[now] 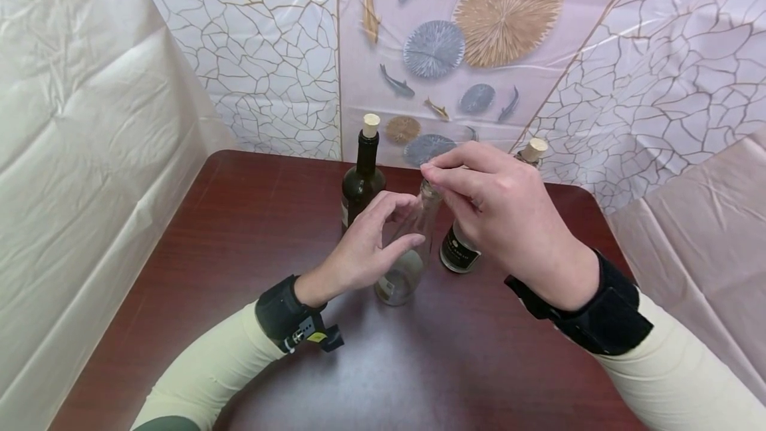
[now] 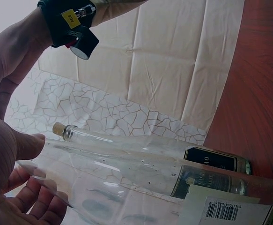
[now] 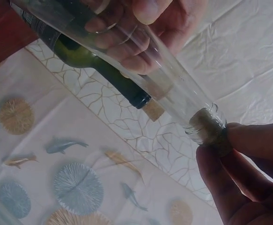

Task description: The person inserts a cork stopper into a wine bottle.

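Note:
A clear glass bottle (image 1: 399,279) stands upright on the table. My left hand (image 1: 366,243) curves around its upper body, with the thumb in front and the fingers behind the glass. At the mouth of this bottle, my right hand (image 1: 509,208) pinches a cork (image 3: 210,127) between thumb and fingertips. Part of the cork sits inside the neck in the right wrist view; in the head view the fingers hide it. A label with a barcode (image 2: 223,211) shows on the bottle in the left wrist view.
A dark green corked bottle (image 1: 362,181) is behind my left hand. Another clear corked bottle with a black label (image 1: 459,251) stands to the right, partly behind my right hand. The reddish-brown table (image 1: 257,218) backs onto patterned sheeting (image 1: 269,52).

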### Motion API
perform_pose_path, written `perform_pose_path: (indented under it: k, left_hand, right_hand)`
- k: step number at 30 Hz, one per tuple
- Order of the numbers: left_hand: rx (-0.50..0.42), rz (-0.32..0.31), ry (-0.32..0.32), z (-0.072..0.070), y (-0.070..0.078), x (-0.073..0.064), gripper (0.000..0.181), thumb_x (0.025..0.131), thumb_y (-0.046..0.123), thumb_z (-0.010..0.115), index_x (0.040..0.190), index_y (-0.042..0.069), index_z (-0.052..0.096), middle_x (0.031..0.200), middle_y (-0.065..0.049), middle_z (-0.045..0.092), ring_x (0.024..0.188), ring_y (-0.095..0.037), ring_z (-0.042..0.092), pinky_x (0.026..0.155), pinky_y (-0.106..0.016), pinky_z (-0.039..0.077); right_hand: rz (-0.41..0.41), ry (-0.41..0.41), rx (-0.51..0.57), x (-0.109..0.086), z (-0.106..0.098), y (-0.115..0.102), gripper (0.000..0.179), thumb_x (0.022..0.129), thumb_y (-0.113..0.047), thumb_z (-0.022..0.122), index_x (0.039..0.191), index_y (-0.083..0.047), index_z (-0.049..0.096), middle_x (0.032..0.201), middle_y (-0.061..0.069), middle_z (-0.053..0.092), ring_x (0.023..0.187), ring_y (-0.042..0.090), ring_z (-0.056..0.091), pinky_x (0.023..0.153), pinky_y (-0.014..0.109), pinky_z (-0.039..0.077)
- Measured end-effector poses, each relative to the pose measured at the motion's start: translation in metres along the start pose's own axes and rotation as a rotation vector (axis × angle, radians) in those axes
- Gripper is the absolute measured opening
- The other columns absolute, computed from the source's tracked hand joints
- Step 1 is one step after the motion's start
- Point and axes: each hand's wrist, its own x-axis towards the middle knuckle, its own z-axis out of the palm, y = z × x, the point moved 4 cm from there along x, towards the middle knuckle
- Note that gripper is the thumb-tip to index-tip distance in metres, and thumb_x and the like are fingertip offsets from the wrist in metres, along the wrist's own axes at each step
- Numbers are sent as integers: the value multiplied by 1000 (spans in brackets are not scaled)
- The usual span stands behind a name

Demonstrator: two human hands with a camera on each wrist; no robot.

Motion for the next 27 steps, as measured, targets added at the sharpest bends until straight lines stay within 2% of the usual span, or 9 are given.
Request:
perform_pose_path:
  k: [12, 21, 27]
  left_hand:
    - [3, 13, -3, -1, -2, 0, 45, 89, 16, 72, 129, 6, 53, 121, -7, 55, 109, -14, 53, 94, -30, 50]
    - [-6, -11, -10, -2, -2, 0, 45, 89, 16, 71, 129, 6, 52, 121, -6, 55, 109, -13, 53, 95, -31, 51]
    - [-7, -16, -12, -1, -2, -1, 44, 89, 16, 71, 128, 7, 53, 119, -6, 56, 108, -12, 53, 95, -29, 50]
  right_hand:
    - [6, 21, 37, 1, -1, 2, 16, 82, 0, 72, 97, -3, 78, 96, 7, 73, 87, 17, 69, 69, 34, 58]
    - [14, -74, 83, 12, -8, 4, 20, 79, -1, 75, 99, -4, 78, 98, 5, 74, 90, 15, 68, 73, 34, 57]
    - [28, -69, 98, 20, -22, 5, 18, 78, -3, 78, 95, -9, 79, 94, 2, 74, 85, 13, 68, 69, 30, 53]
